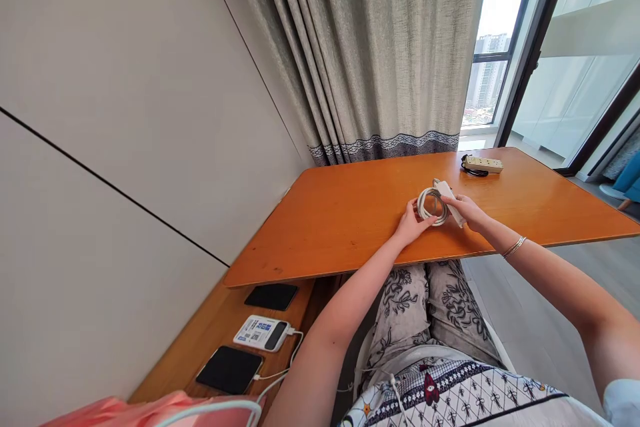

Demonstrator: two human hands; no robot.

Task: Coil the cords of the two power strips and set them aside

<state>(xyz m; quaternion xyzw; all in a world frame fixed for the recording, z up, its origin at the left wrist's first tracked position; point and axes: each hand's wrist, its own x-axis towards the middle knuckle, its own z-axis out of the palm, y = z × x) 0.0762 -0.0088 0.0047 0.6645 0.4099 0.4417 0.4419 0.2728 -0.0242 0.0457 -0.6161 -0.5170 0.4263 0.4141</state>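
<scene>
In the head view, the landmark is the orange-brown wooden worktop (330,213) with a smooth, flat top. Over its near edge, right of its middle, the left hand (413,225) grasps a round coil of white cable (423,196), fingers curled about the left side and thumb across the lower part. Directly to the right, the right hand (466,211) grips a slim white plastic bar (455,215), its fingers closed on the bar, which lies slantwise against the coil; a thin silvery bracelet (514,247) encircles the right wrist. Toward the worktop's far right corner rests a cream-coloured power strip (484,165) with a bundled black cord (474,171) at its left end. Below the worktop's near left corner, a brown wooden ledge (175,353) carries a dark flat device (271,296), a white power bank (261,333) with printed label and dark end panel, and a black-screened phone (229,369); white leads (299,335) are plugged into the latter two. Beyond the worktop's far edge hangs a grey-beige curtain (395,47) with a dark patterned border. Below its near edge are the person's grey floral-patterned trousers (406,307).
</scene>
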